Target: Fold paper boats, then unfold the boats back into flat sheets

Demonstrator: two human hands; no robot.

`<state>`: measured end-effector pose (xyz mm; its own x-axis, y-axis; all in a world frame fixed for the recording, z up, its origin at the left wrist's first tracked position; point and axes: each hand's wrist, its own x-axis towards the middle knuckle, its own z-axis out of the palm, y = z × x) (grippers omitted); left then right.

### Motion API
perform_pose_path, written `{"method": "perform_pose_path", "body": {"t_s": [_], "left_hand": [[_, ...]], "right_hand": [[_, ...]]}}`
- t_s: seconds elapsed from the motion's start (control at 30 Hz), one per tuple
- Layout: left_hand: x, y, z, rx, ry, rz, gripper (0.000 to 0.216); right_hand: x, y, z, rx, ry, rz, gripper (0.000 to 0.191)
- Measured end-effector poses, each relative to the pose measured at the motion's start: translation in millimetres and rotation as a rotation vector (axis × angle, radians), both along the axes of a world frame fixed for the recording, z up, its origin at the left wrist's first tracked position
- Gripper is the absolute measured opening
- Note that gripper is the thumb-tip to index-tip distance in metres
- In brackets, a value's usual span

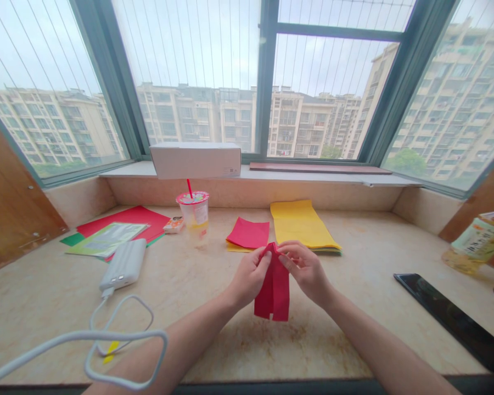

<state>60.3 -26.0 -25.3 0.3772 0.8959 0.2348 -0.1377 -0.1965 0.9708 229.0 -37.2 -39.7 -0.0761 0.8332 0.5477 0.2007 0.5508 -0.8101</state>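
Note:
A folded piece of red paper hangs between my two hands, just above the counter. My left hand pinches its upper left edge between thumb and fingers. At the upper right edge, my right hand grips the same paper near its top corner. Two long flaps run down the paper, with a narrow seam between them. Just behind my left hand lies a small red paper square on top of yellow paper. Beyond my right hand sits a stack of yellow paper, with green showing underneath.
On the left are red paper sheets, a white power bank with a looped cable, and a plastic cup with a red straw. A black phone and a bottle are on the right. A white box rests on the sill.

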Motion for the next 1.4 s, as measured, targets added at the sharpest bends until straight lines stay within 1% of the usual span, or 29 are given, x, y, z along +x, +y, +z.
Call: {"method": "perform_pose_path", "body": {"t_s": [0.2,0.33,0.5,0.57,0.77,0.87,0.97,1.03,1.1,1.17,1.23,1.4], "left_hand": [[0.7,-2.7,0.2,0.032,0.009,-0.005,0.043],[-1.3,-7.0,2.9,0.078,0.011,0.027,0.050],[-3.5,-12.1,9.3,0.122,-0.006,-0.076,0.048],[-3.5,-11.6,9.8,0.123,-0.013,-0.088,0.048],[-4.3,-5.7,10.8,0.237,0.099,0.047,0.043],[-5.0,-3.7,11.3,0.270,0.104,0.105,0.035],[-5.5,-1.4,7.7,0.213,0.084,0.104,0.026],[-5.7,0.3,3.8,0.172,0.063,0.090,0.023],[-5.5,1.7,0.4,0.150,0.027,0.073,0.023],[-5.1,2.5,-1.2,0.130,-0.011,0.050,0.029],[-4.5,2.9,-1.0,0.101,-0.047,0.024,0.033],[-4.1,3.3,3.3,0.075,-0.070,0.020,0.026]], "right_hand": [[1.9,-1.5,2.9,0.030,-0.032,0.015,0.019],[0.6,-1.6,6.8,-0.016,0.048,0.002,0.019],[2.2,-1.6,12.7,-0.050,0.141,-0.048,0.020],[3.4,-1.3,13.6,-0.050,0.151,-0.052,0.019],[4.7,1.2,11.9,0.001,0.150,-0.070,0.014],[4.0,2.6,9.0,-0.039,0.208,-0.038,0.016],[3.1,2.9,6.8,-0.098,0.248,0.019,0.019],[2.6,2.3,7.0,-0.100,0.247,0.033,0.020],[2.6,1.6,8.4,-0.067,0.221,0.022,0.020],[2.8,1.0,9.9,-0.044,0.192,0.008,0.020],[3.2,1.0,10.5,-0.066,0.187,-0.001,0.022],[3.5,2.8,8.1,-0.146,0.224,-0.062,0.029]]}}
